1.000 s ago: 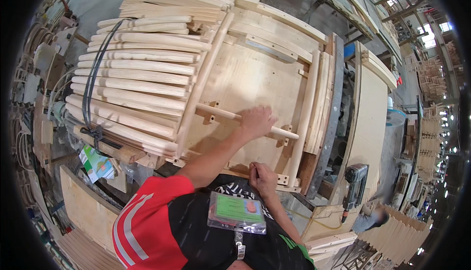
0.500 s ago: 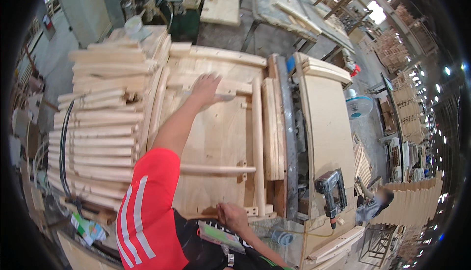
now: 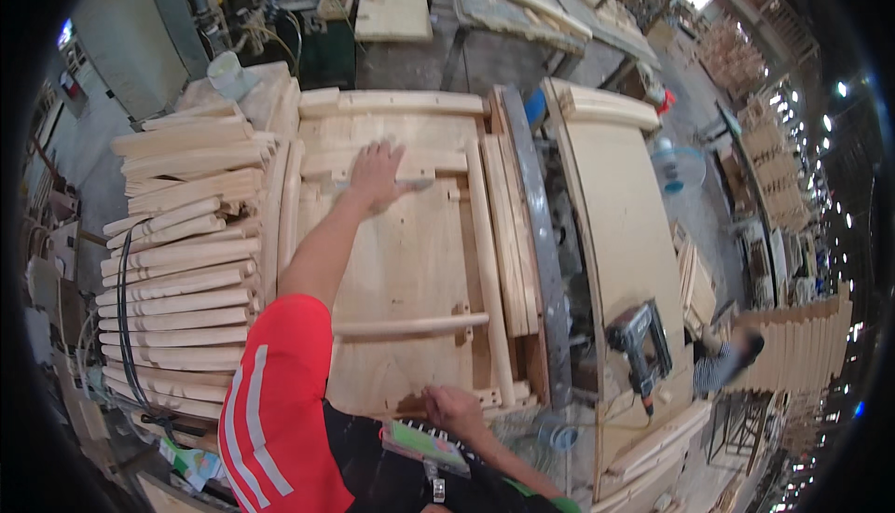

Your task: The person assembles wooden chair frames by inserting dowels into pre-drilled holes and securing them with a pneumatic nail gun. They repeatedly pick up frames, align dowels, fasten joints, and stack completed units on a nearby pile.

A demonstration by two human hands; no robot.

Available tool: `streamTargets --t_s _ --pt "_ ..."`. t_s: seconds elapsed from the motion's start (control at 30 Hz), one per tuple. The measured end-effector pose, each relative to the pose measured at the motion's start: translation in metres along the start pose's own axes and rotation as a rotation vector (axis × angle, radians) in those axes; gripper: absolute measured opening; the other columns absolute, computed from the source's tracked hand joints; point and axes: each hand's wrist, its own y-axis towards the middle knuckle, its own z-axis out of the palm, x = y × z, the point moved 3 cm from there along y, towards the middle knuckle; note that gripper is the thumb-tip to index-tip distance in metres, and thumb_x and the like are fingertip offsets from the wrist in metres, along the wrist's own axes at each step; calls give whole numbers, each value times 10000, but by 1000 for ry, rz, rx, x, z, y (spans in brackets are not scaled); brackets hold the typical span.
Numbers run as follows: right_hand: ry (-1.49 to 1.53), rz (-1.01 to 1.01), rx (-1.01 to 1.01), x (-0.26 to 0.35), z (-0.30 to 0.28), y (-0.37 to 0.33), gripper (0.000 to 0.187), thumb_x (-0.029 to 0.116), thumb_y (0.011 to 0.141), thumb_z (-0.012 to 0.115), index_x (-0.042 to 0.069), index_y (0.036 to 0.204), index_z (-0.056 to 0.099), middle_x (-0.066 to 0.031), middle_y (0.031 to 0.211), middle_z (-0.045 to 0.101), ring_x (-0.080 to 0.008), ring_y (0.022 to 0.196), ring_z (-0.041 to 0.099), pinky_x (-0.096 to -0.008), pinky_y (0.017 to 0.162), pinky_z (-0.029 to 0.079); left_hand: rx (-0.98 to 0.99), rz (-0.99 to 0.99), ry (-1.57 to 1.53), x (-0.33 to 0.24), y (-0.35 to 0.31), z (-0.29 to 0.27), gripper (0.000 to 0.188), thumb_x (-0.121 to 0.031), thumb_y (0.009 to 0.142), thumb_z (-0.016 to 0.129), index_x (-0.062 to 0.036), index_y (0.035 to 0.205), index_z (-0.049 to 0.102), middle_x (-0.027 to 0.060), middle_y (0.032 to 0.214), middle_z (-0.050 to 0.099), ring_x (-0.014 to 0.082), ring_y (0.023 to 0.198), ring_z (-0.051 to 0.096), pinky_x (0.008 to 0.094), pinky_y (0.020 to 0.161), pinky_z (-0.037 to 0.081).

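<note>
A pale wooden frame with round rails [image 3: 489, 270] lies over a wide wooden panel [image 3: 401, 270] in front of me. My left hand [image 3: 376, 177] rests on its far crosspiece [image 3: 317, 162], fingers stretched out and lying flat. A thin grey flat piece [image 3: 418, 184] shows from under the thumb side; its kind is unclear. My right hand [image 3: 455, 410] is closed at the frame's near edge, by the lower right corner. Whatever its curled fingers hold, if anything, is hidden. Between the hands runs a round rung [image 3: 410, 325].
Stacked wooden bars [image 3: 177, 298] stand at the left, with a black strap [image 3: 126, 317]. To the right, beyond a grey metal beam [image 3: 541, 233], a nail gun [image 3: 639, 350] lies on a board-topped bench [image 3: 620, 224]. A fan [image 3: 676, 166] and another person [image 3: 722, 368] are farther right.
The view has shifted a little, so the bench and nail gun sit slightly differently in it. Both hands stay at nearly the same spots on the frame.
</note>
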Motion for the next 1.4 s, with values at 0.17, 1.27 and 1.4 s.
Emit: streamTargets --t_s 0.17,1.27,1.4 --pt "-49 29 -10 3 -3 4 104 152 916 753 94 980 694 -73 692 579 -279 608 633 -420 545 514 46 0 -21 -3 11 -3 896 -562 815 808 -75 1506 512 189 1362 570 369 1285 510 490 1109 404" --pt "-626 370 -114 -136 -305 -49 743 378 1007 682 -43 1559 417 -310 1224 653 -509 1124 627 -536 951 504 -154 -523 -762 -215 -94 -30 493 -359 947 701 -18 1301 664 209 1179 721 396 1160 654 512 1055 480" --pt "-533 445 46 -150 -306 -53 752 334 1007 662 -61 1577 370 -350 1210 672 -520 1115 654 -550 939 516 -44 -551 -1055 -235 -160 -45 446 -355 981 700 -21 1275 682 161 1032 762 330 986 726 467 920 556"
